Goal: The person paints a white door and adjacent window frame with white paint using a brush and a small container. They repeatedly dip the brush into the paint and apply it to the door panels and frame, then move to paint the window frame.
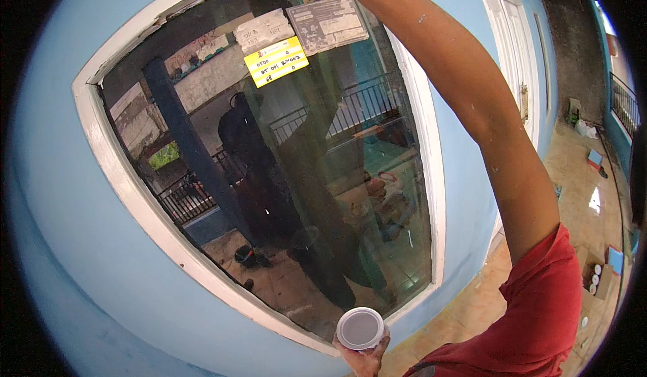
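At the bottom of the head view my left hand (365,361) grips a round tub (360,329) with a pale rim, its inside or top greyish. My right arm, in a red sleeve, reaches up past the top edge, so the right hand is out of view. Before me is a window pane (313,174) in a white painted frame (434,215), set in a light blue wall (60,139). The frame's paint looks chipped in places. A yellow-and-white sticker (276,62) and two worn paper labels stick to the upper glass, which shows reflections.
To the right are a white door (510,48) and a tiled floor (571,174). An open cardboard box (601,281) with several white round items lies at the lower right. Farther off are a plastic bag (585,129) and a dark metal railing (622,101).
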Action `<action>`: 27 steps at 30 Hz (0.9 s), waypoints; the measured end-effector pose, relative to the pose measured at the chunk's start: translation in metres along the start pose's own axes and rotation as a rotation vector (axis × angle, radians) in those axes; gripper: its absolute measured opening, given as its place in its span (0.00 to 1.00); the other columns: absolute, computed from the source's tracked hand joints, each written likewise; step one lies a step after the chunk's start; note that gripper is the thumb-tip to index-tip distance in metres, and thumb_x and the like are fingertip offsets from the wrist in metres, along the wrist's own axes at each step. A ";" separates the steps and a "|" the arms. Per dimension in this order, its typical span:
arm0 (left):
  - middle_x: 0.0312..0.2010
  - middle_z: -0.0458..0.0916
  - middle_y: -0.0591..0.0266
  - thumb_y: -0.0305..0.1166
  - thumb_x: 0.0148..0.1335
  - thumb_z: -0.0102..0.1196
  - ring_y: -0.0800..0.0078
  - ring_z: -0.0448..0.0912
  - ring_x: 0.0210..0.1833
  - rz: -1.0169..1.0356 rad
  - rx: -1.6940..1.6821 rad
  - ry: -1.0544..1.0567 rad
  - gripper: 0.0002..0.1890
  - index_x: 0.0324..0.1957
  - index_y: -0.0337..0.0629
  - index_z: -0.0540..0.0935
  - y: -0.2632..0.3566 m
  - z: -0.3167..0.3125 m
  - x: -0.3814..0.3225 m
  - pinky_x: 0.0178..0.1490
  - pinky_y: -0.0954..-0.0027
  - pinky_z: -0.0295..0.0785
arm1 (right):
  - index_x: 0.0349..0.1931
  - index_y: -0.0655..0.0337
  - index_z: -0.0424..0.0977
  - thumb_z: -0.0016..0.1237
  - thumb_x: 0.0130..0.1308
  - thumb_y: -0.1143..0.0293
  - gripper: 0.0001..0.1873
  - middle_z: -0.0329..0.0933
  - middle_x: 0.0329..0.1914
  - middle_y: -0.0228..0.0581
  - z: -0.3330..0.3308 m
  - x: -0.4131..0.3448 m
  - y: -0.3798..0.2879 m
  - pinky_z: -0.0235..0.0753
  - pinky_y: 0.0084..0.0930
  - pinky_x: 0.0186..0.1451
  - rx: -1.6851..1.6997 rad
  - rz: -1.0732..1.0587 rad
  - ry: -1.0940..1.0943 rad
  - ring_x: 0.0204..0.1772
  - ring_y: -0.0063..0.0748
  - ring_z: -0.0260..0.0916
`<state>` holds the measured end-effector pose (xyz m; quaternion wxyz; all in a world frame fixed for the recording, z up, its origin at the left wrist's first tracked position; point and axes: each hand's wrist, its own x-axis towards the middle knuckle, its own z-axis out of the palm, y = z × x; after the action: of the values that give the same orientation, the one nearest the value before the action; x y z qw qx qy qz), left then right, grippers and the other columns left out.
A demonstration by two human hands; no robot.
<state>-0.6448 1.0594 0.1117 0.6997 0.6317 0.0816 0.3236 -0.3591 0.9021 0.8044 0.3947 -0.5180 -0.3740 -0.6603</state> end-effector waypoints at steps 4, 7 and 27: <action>0.64 0.76 0.50 0.33 0.37 0.90 0.60 0.79 0.65 -0.006 0.069 0.044 0.61 0.71 0.35 0.61 -0.005 -0.006 -0.003 0.72 0.54 0.75 | 0.35 0.67 0.88 0.68 0.65 0.48 0.25 0.91 0.35 0.51 -0.025 0.007 0.020 0.88 0.36 0.46 0.117 0.323 -0.052 0.40 0.45 0.89; 0.64 0.76 0.50 0.33 0.37 0.90 0.60 0.79 0.65 0.003 0.063 0.036 0.61 0.71 0.35 0.61 -0.008 -0.004 -0.001 0.72 0.54 0.75 | 0.38 0.67 0.88 0.69 0.63 0.49 0.25 0.90 0.34 0.51 -0.049 0.004 0.092 0.88 0.41 0.47 -0.118 0.338 0.155 0.40 0.45 0.89; 0.64 0.75 0.51 0.29 0.36 0.90 0.61 0.78 0.66 0.033 0.012 0.008 0.61 0.71 0.36 0.61 -0.018 -0.001 -0.001 0.72 0.54 0.75 | 0.38 0.68 0.87 0.68 0.64 0.47 0.26 0.89 0.37 0.63 -0.051 -0.008 0.091 0.87 0.47 0.51 -0.028 0.266 0.206 0.44 0.61 0.89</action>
<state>-0.6397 1.0600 0.0938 0.6901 0.6359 0.0761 0.3372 -0.2949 0.8203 0.7955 0.5076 -0.4980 -0.2506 -0.6569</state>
